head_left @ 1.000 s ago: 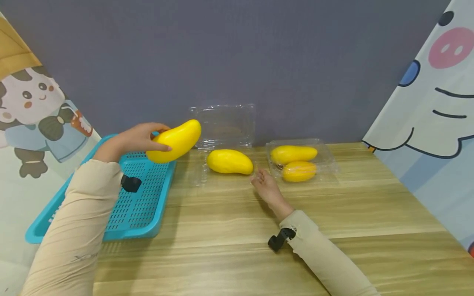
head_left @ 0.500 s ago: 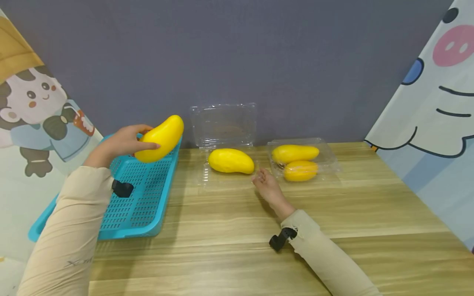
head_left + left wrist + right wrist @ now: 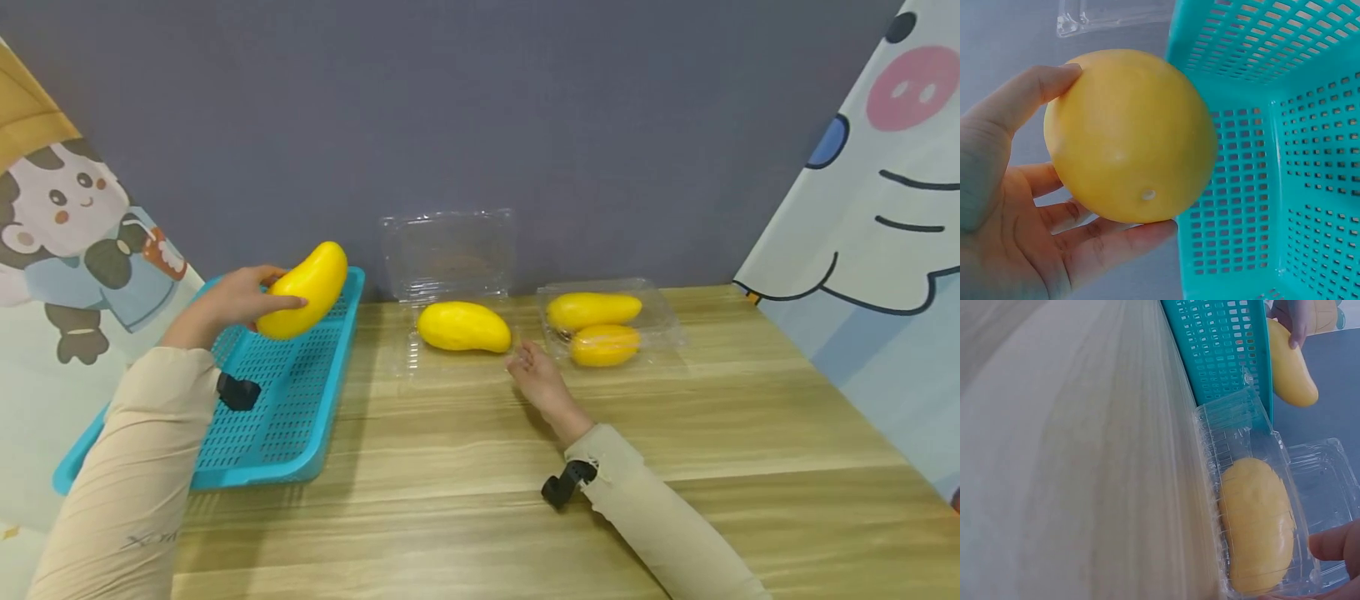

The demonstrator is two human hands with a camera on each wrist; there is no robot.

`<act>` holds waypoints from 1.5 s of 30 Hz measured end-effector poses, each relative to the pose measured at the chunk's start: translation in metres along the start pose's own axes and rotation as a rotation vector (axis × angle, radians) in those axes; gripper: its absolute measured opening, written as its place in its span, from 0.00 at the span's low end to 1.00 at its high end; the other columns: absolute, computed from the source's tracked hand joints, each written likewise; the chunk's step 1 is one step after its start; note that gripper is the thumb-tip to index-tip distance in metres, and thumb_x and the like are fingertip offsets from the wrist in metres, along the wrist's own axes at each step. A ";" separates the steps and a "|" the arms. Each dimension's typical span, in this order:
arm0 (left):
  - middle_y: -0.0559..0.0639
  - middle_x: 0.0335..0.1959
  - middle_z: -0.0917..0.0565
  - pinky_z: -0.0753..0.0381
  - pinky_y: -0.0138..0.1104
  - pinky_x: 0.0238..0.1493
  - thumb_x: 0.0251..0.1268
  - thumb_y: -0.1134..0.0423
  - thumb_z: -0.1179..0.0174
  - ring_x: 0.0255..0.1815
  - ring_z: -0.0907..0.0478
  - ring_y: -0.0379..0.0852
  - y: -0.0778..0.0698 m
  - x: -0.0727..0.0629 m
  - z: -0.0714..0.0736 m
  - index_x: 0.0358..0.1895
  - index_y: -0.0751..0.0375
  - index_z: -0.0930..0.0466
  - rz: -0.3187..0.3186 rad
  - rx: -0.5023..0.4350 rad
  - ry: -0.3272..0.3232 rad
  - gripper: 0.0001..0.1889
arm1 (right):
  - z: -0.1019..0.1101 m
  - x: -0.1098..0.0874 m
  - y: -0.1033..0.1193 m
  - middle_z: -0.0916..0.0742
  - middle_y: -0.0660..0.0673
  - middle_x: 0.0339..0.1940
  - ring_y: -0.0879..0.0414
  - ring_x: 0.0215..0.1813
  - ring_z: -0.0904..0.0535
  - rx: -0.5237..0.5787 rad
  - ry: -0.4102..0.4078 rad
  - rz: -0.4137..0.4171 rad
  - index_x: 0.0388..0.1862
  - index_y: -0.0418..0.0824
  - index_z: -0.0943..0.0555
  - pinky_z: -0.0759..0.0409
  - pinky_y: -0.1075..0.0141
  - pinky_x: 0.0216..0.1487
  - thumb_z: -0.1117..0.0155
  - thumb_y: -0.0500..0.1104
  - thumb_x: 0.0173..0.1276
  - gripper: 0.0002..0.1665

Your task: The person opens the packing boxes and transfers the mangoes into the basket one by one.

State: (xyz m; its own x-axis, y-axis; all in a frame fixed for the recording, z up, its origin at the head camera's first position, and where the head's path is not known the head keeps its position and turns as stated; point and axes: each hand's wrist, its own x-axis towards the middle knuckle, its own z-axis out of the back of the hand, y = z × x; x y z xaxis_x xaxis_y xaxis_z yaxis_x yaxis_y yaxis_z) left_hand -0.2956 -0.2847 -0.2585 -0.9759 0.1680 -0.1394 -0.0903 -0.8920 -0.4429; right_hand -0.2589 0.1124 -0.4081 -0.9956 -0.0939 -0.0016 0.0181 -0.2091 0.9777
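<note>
Item 1: smooth, glossy yellow mango [image 3: 303, 292], plump and slightly curved. On my feed it was in the air over the rectangular turquoise perforated plastic basket [image 3: 288, 412], tilted, free end toward one o'clock. Holder: bare left hand [image 3: 234, 304], at the mango's nine o'clock side, thumb on one face and fingers spread round the other. Handling, by my estimate: firm, slick-skinned, apt to turn in a loose grip; weight I could not judge. Best hold: round the thick body, thumb opposing fingers.

Item 2: thin, clear plastic container [image 3: 411, 360], toward three o'clock from the basket on the wood-grain counter [image 3: 450, 467]; transparent hinged lid [image 3: 450, 242] raised at twelve; one oval yellow mango [image 3: 463, 327] inside. I rated the plastic light, flexible, easily creased.

Item 3: bare right hand [image 3: 546, 387], at that container's four o'clock corner, fingers curled, thumb against the rim, pinching the edge.

Item 4: second clear plastic container [image 3: 662, 312], at three o'clock from the first, with two elongated yellow mangoes [image 3: 606, 345] lying alongside each other.
</note>
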 end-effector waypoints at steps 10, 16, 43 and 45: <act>0.73 0.58 0.34 0.17 0.42 0.30 0.63 0.40 0.45 0.41 0.25 0.57 0.018 0.007 -0.011 0.66 0.75 0.43 0.015 -0.038 0.025 0.43 | -0.001 0.001 0.001 0.40 0.27 0.71 0.37 0.71 0.41 -0.009 0.002 0.003 0.72 0.25 0.53 0.37 0.51 0.68 0.50 0.34 0.71 0.37; 0.73 0.58 0.32 0.17 0.43 0.33 0.62 0.38 0.46 0.46 0.27 0.59 0.023 0.015 -0.016 0.67 0.75 0.45 0.037 -0.063 0.066 0.45 | 0.000 -0.002 0.007 0.40 0.27 0.71 0.36 0.71 0.42 -0.008 0.008 -0.015 0.72 0.25 0.53 0.39 0.50 0.68 0.50 0.35 0.72 0.37; 0.77 0.59 0.39 0.16 0.45 0.35 0.65 0.41 0.49 0.52 0.31 0.66 0.037 0.029 -0.040 0.66 0.83 0.50 0.113 -0.104 0.202 0.46 | -0.001 0.000 0.001 0.40 0.27 0.71 0.37 0.71 0.42 -0.005 -0.008 -0.001 0.72 0.26 0.52 0.39 0.50 0.68 0.49 0.37 0.72 0.37; 0.76 0.59 0.39 0.16 0.46 0.36 0.66 0.41 0.49 0.52 0.31 0.66 0.037 0.030 -0.041 0.66 0.83 0.51 0.118 -0.105 0.212 0.46 | -0.002 0.000 0.001 0.40 0.28 0.71 0.37 0.71 0.42 -0.008 -0.007 -0.011 0.72 0.26 0.53 0.38 0.50 0.68 0.50 0.37 0.72 0.37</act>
State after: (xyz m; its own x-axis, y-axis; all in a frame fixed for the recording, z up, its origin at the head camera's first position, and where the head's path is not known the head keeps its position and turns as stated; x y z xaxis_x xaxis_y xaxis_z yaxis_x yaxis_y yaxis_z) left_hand -0.3200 -0.2953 -0.3155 -0.9142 0.1589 -0.3729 0.0540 -0.8639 -0.5007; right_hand -0.2582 0.1106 -0.4074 -0.9963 -0.0849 -0.0106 0.0081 -0.2178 0.9760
